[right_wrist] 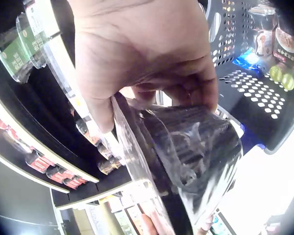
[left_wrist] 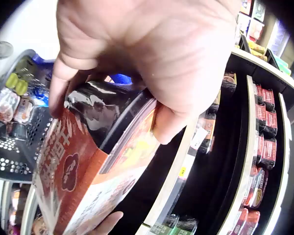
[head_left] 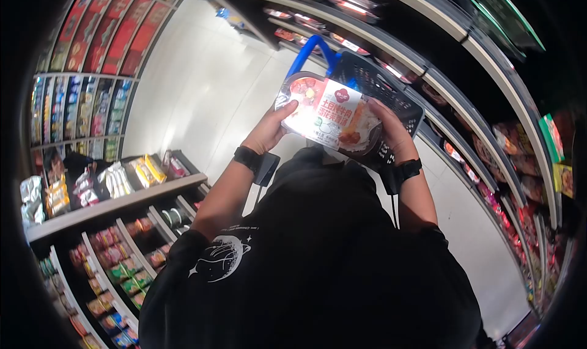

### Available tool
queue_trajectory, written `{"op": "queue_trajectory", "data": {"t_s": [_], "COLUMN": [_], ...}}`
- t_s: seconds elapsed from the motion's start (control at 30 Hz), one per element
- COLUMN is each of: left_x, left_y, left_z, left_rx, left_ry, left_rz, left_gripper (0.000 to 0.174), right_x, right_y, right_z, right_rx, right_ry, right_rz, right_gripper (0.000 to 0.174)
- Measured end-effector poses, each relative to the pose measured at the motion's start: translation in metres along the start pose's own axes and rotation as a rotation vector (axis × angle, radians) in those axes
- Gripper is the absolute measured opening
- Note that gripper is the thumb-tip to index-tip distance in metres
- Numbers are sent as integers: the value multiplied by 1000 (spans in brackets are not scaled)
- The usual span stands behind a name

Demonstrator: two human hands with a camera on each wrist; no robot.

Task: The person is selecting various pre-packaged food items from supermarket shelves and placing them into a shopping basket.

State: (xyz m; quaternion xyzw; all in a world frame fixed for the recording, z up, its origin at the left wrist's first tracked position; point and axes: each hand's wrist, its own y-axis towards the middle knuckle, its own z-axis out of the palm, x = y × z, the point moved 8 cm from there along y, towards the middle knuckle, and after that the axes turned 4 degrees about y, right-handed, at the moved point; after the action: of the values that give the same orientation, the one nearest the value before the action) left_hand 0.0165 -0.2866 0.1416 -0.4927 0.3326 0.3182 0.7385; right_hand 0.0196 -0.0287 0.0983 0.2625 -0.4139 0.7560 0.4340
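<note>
A packaged meal tray (head_left: 333,113) with a white and red printed sleeve is held up in front of the body by both hands. The left hand (head_left: 267,129) grips its left end, thumb on top; the right hand (head_left: 394,132) grips the right end. In the left wrist view the left hand (left_wrist: 147,54) curls round the black end of the package (left_wrist: 83,171). From the right wrist, the right hand (right_wrist: 144,54) pinches the other end of the black, film-covered tray (right_wrist: 191,152).
A dark shopping basket (head_left: 382,80) with a blue handle (head_left: 315,46) is beyond the package, with several packs inside. Stocked shelves (head_left: 489,129) curve along the right. Shelving with snack packs (head_left: 119,190) stands at the lower left, beside pale floor (head_left: 189,74).
</note>
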Motion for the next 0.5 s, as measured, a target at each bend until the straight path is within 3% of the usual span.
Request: {"op": "queue_trajectory", "data": {"t_s": [0.1, 0.27, 0.3, 0.4, 0.47, 0.5], "left_x": [11, 16, 15, 19, 13, 3], "left_y": [-15, -29, -31, -36, -37, -42], "left_z": [-22, -56, -64, -109, -138, -151], "left_rx": [-24, -76, -68, -156, -153, -151], "left_ry": [-26, -177, -203, -261, -252, -270], "left_rz": [-24, -19, -5, 25, 49, 91], "left_gripper": [59, 59, 58, 51, 56, 56], "right_x": [-20, -37, -35, -46, -46, -49], "right_y": [12, 11, 6, 13, 21, 33], "right_z": [20, 57, 67, 99, 130, 154], "right_rx": [72, 184, 94, 108, 112, 154], "right_ry": [192, 311, 224, -64, -270, -208], "right_rz": [124, 109, 142, 172, 328, 216], "right_gripper": [52, 54, 57, 52, 59, 63]}}
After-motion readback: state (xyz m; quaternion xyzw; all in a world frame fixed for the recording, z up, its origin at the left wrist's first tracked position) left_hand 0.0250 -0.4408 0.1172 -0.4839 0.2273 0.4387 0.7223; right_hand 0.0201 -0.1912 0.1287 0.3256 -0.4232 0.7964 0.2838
